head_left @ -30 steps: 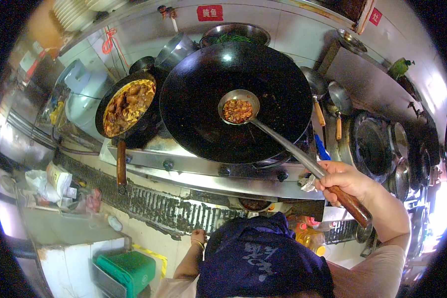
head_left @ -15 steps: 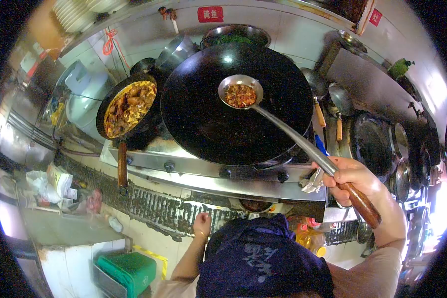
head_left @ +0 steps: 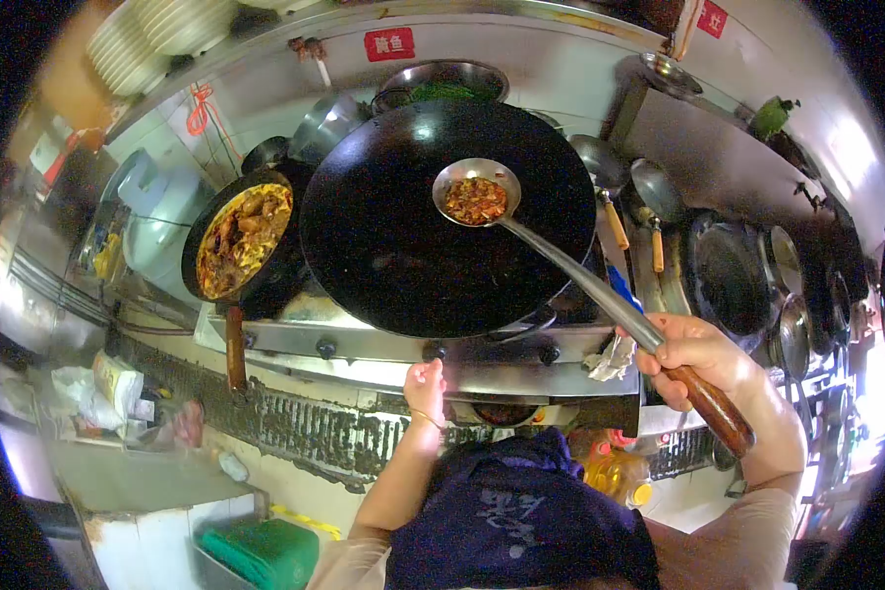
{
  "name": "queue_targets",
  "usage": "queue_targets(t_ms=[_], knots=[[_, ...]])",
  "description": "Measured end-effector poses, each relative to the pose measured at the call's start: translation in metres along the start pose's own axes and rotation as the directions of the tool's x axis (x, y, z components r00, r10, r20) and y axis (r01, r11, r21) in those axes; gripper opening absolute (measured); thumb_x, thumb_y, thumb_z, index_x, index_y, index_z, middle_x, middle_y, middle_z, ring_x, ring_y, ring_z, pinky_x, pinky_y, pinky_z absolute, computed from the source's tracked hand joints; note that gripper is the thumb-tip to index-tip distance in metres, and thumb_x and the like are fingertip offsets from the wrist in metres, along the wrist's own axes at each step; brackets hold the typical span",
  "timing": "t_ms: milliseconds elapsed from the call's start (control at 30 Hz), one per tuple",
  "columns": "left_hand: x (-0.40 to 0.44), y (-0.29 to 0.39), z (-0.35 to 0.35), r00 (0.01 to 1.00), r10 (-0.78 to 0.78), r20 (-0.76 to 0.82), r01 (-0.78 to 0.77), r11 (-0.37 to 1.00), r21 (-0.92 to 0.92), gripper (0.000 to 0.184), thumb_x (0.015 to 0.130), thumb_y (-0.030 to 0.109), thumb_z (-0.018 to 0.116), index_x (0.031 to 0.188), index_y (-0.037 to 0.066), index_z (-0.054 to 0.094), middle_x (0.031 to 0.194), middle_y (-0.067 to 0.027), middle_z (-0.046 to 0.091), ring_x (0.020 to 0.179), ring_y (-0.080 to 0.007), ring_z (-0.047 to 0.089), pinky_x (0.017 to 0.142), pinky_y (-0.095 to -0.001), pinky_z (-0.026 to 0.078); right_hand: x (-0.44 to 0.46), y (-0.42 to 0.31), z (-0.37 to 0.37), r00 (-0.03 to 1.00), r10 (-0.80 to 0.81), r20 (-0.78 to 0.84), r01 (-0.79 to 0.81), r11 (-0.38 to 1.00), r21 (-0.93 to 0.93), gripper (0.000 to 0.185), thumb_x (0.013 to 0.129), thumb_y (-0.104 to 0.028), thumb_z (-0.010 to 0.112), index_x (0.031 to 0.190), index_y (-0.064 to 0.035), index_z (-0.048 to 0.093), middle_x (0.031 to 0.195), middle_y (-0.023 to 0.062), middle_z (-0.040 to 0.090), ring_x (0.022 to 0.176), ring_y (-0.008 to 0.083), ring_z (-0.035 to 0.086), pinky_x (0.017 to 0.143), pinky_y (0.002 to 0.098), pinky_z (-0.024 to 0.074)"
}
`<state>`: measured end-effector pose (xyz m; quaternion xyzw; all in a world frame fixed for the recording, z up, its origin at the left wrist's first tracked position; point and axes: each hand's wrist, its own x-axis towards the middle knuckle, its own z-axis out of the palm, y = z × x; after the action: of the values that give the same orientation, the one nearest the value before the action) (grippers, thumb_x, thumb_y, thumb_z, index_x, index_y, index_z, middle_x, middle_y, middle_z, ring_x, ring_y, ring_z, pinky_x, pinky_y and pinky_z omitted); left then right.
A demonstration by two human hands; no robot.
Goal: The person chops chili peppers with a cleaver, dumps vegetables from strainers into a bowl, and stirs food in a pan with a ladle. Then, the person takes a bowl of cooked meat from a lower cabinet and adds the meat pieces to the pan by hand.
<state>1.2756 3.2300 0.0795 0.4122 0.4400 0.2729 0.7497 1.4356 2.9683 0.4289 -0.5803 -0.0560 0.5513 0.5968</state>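
My right hand (head_left: 693, 362) is wrapped round the long handle of a metal ladle (head_left: 600, 288), near its wooden end. The ladle's bowl holds chopped reddish-brown food (head_left: 476, 201) above a large black wok (head_left: 393, 265). My left hand (head_left: 426, 385) is closed, with its fingers curled, at the stove's front edge just below a control knob (head_left: 435, 351); nothing shows in it. To the wok's left is a smaller pan (head_left: 234, 303) with a wooden handle, full of browned pieces in yellow sauce (head_left: 246, 236).
A metal bowl with greens (head_left: 452, 90) stands behind the wok. Wooden-handled pans (head_left: 656, 192) are at its right. A cloth (head_left: 612, 360) lies on the stove's right edge. Oil bottles (head_left: 617, 478) stand low in front, and a green bin (head_left: 265, 553) is at lower left.
My left hand has risen from beside the apron to the stove's front edge. The ladle with food has shifted slightly over the wok, still in my right hand. The view has tilted a little.
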Motion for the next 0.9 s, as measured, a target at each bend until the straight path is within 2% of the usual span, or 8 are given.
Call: queue_targets(t_ms=[133,333,433,533,633,733,833,900], knots=[[0.005,0.003,0.002,0.994,-0.077,-0.075,0.077,0.997,-0.006,0.024,0.08,0.015,0.074,0.084,0.008,0.051,0.071,-0.0004,0.051,0.058,-0.0083,0.048,0.048,-0.0213,0.041,-0.011,0.003,0.0,1.0,0.021,-0.015,-0.02,0.999,0.05,0.058,0.073,-0.01,0.066,0.125,0.0024,0.042,0.077,0.0069,0.057,0.043,0.0136,0.053,0.035,0.0255,0.0421],[0.028,-0.013,-0.009,0.955,0.296,-0.011,-0.28,0.915,0.291,0.026,0.077,0.017,0.074,0.083,0.009,0.05,0.072,-0.0008,0.051,0.061,-0.0102,0.048,0.054,-0.0258,0.043,-0.012,0.007,-0.009,0.998,0.016,0.06,-0.018,1.0,0.023,0.062,0.073,-0.015,0.071,0.125,0.0032,0.042,0.076,0.0068,0.058,0.045,0.0137,0.055,0.036,0.0258,0.0434],[0.021,0.007,-0.008,0.917,0.379,0.126,-0.362,0.655,0.663,0.025,0.075,0.017,0.073,0.086,0.009,0.052,0.074,-0.0035,0.055,0.065,-0.0146,0.053,0.059,-0.0298,0.043,-0.011,0.008,-0.014,0.994,0.024,0.108,-0.03,0.998,0.054,0.062,0.074,-0.016,0.071,0.125,0.0029,0.042,0.076,0.0069,0.058,0.046,0.0138,0.055,0.037,0.0256,0.0439],[0.011,0.026,-0.006,0.539,0.644,0.543,-0.609,-0.147,0.779,0.027,0.073,0.018,0.073,0.091,0.009,0.055,0.073,-0.0058,0.057,0.066,-0.0215,0.057,0.059,-0.0335,0.045,-0.012,0.004,-0.012,0.995,0.056,0.077,-0.059,0.997,0.043,0.063,0.074,-0.015,0.072,0.125,0.0027,0.042,0.076,0.007,0.058,0.046,0.0139,0.055,0.037,0.0255,0.0441],[0.01,0.032,-0.008,0.417,0.684,0.599,-0.652,-0.234,0.721,0.031,0.073,0.021,0.075,0.094,0.009,0.056,0.071,-0.0068,0.06,0.063,-0.0255,0.059,0.056,-0.0354,0.046,-0.01,0.002,-0.013,0.993,0.076,0.088,-0.079,0.996,0.033,0.063,0.073,-0.015,0.072,0.125,0.0024,0.042,0.076,0.0072,0.058,0.046,0.0142,0.055,0.037,0.0253,0.0441],[0.003,0.019,-0.024,0.676,0.611,0.413,-0.648,0.226,0.728,0.033,0.075,0.024,0.074,0.097,0.008,0.055,0.069,-0.0061,0.061,0.059,-0.0238,0.06,0.055,-0.0358,0.047,-0.005,0.001,-0.018,0.99,0.088,0.113,-0.091,0.996,0.018,0.063,0.072,-0.015,0.072,0.126,0.0017,0.042,0.077,0.0072,0.058,0.046,0.0146,0.056,0.037,0.0253,0.0444],[-0.011,0.007,-0.053,0.862,0.398,0.312,-0.473,0.416,0.777,0.029,0.078,0.025,0.071,0.098,0.008,0.059,0.071,-0.0071,0.063,0.062,-0.0228,0.062,0.057,-0.0343,0.049,-0.002,0.002,-0.02,0.982,0.069,0.175,-0.079,0.995,0.052,0.063,0.072,-0.014,0.072,0.126,0.001,0.042,0.079,0.0068,0.059,0.045,0.0149,0.055,0.037,0.0246,0.0426],[-0.019,-0.014,-0.078,0.853,0.4,0.334,-0.493,0.413,0.766,0.027,0.078,0.026,0.07,0.097,0.008,0.061,0.071,-0.0077,0.064,0.063,-0.0233,0.063,0.059,-0.0337,0.049,0.002,-0.003,-0.011,0.989,0.065,0.131,-0.068,0.997,0.021,0.061,0.074,-0.012,0.069,0.127,0.0007,0.043,0.081,0.0064,0.059,0.045,0.0148,0.054,0.037,0.0243,0.041]])
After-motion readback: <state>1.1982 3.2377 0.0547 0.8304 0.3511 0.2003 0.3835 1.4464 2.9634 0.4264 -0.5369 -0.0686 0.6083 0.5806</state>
